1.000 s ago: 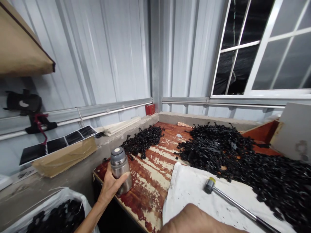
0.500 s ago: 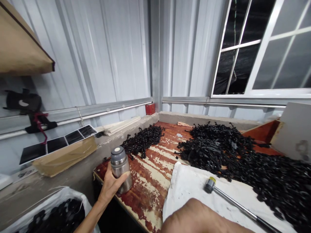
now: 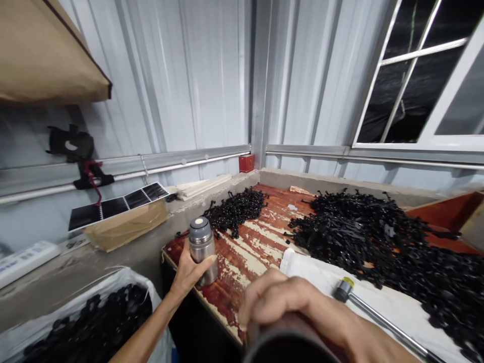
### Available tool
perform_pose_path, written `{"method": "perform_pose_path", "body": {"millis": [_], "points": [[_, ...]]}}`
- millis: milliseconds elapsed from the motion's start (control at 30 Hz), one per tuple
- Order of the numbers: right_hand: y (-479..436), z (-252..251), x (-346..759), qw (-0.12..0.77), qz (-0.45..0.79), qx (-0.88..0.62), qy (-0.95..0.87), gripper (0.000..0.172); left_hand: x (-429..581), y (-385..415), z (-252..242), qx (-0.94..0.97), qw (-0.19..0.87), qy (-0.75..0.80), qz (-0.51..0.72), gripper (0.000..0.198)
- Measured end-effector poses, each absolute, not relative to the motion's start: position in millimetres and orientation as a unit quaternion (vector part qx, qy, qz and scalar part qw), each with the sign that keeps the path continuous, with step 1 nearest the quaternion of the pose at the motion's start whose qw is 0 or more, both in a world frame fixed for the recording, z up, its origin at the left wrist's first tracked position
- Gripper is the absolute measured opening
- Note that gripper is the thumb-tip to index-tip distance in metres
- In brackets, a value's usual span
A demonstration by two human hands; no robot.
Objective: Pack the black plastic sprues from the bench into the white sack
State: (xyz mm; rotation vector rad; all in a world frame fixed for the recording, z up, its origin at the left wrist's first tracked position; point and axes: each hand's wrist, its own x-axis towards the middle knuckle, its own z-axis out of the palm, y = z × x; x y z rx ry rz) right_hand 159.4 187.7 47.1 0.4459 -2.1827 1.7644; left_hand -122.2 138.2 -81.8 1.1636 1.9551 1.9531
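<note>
Person's right hand (image 3: pixel 302 312) has come up from the 6 o'clock edge, where only a bare hump of it showed. Its fingers (image 3: pixel 260 297) now curl over a dark round thing (image 3: pixel 287 345), too blurred to identify. Head has swung left: window (image 3: pixel 397 101) pushed out toward 2 o'clock, grey board at 3 o'clock gone from view, white power strip (image 3: pixel 22 257) newly in at 9 o'clock, and the flask (image 3: pixel 202 249) in the left hand (image 3: pixel 189 275) sits nearer centre.
</note>
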Motion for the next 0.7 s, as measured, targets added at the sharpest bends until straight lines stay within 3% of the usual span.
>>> {"method": "perform_pose_path", "body": {"millis": [333,467,700], "points": [[223.1,-24.8,89.6,0.104,0.604,0.003,-0.790,0.057,-123.6,138.9,-82.5,0.387,0.066,0.650,0.651,0.068],[237.2,-66.3,71.8,0.146,0.542,-0.056,-0.826,0.054,-124.8,139.4,-83.7,0.387,0.061,0.652,0.649,0.068],[248.7,-92.9,66.7,0.113,0.426,-0.165,-0.882,0.055,-124.1,139.7,-82.0,0.392,0.059,0.648,0.651,0.065]]}}
